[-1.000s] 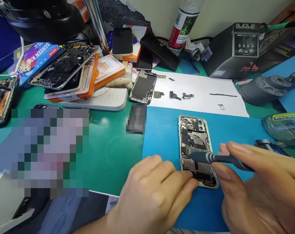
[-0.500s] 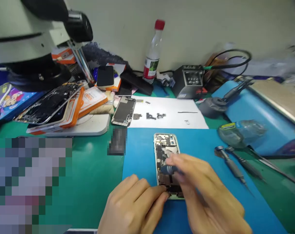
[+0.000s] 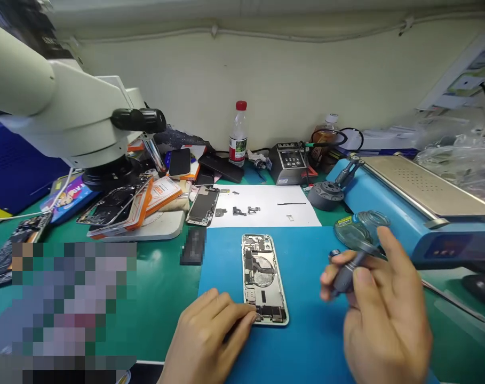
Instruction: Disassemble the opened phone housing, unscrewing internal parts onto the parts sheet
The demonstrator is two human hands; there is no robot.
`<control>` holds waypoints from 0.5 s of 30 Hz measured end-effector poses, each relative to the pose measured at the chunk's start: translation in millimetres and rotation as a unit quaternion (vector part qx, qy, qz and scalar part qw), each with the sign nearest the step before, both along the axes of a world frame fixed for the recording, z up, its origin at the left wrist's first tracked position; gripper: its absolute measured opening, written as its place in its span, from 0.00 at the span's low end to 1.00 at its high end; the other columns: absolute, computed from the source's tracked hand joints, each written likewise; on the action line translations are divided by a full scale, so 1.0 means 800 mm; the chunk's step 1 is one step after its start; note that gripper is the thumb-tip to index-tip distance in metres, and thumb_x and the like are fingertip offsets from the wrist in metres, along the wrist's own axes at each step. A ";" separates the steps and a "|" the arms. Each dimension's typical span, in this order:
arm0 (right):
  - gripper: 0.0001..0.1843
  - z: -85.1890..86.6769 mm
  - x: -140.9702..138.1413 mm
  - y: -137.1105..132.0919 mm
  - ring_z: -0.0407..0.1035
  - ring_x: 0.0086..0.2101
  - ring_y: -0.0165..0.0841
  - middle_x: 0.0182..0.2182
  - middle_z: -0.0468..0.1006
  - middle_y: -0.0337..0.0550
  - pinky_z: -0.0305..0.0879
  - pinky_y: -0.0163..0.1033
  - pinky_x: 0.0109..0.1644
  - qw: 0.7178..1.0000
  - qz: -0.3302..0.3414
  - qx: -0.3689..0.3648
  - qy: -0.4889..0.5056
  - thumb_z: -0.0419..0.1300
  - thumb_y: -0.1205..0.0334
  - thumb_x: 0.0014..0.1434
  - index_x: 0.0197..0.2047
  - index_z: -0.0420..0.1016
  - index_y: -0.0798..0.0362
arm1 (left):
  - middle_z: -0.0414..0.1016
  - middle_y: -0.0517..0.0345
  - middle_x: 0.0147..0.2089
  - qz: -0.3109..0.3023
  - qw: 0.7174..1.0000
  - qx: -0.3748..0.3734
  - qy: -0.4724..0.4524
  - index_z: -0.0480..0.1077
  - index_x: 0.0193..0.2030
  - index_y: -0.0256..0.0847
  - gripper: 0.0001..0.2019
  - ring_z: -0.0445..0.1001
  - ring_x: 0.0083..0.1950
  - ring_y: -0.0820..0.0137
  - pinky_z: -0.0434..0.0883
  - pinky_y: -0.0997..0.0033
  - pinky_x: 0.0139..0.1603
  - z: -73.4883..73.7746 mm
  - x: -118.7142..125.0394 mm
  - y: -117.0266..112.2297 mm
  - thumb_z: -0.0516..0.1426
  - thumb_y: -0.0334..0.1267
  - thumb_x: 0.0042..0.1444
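Observation:
An opened phone [image 3: 265,301], with its screen off and inner boards and a round coil exposed, lies on the blue mat [image 3: 306,341]. My left hand [image 3: 214,333] pinches the phone's lower left edge between thumb and forefinger. To the right of the phone, my right hand [image 3: 386,314] is raised over the mat with a dark-handled screwdriver [image 3: 348,273] in its fingers, slightly blurred. Behind those fingers shows the round cap of another tool [image 3: 333,255], mostly hidden.
White paper [image 3: 266,213] behind the mat bears several small parts. A phone screen [image 3: 203,205] and a dark pixelated piece [image 3: 193,246] lie left of it. A microscope [image 3: 86,117] overhangs the left. Right stand a grey round holder [image 3: 326,196] and blue heating plate unit [image 3: 386,218].
My right hand has moved off the phone to the right with the screwdriver, uncovering the phone's inside. My left hand stays at the lower left edge. The view has tilted up.

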State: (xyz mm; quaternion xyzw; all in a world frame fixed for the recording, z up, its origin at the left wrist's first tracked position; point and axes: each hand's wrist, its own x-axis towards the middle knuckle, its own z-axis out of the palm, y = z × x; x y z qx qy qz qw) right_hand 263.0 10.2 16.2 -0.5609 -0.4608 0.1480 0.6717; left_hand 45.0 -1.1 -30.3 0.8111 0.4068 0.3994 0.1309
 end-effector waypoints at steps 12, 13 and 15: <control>0.18 -0.047 0.059 -0.003 0.78 0.48 0.51 0.51 0.84 0.56 0.71 0.54 0.52 0.833 -0.088 -0.089 -0.539 0.52 0.63 0.79 0.66 0.74 0.56 | 0.81 0.55 0.46 0.108 0.989 0.019 0.095 0.70 0.56 0.45 0.14 0.80 0.41 0.61 0.72 0.63 0.36 0.037 0.031 -0.026 0.66 0.45 0.71; 0.18 -0.047 0.058 -0.003 0.78 0.48 0.51 0.51 0.83 0.57 0.70 0.54 0.51 0.832 -0.088 -0.090 -0.540 0.52 0.64 0.79 0.65 0.74 0.57 | 0.81 0.48 0.57 0.147 0.980 0.007 0.136 0.69 0.64 0.45 0.27 0.82 0.48 0.54 0.76 0.58 0.41 0.037 0.043 -0.025 0.71 0.50 0.65; 0.18 -0.045 0.059 -0.004 0.77 0.50 0.52 0.53 0.83 0.59 0.70 0.55 0.52 0.834 -0.084 -0.088 -0.538 0.51 0.65 0.79 0.65 0.75 0.57 | 0.76 0.41 0.69 0.190 0.961 -0.045 0.194 0.66 0.71 0.46 0.44 0.80 0.55 0.44 0.80 0.46 0.48 0.033 0.069 -0.016 0.76 0.57 0.54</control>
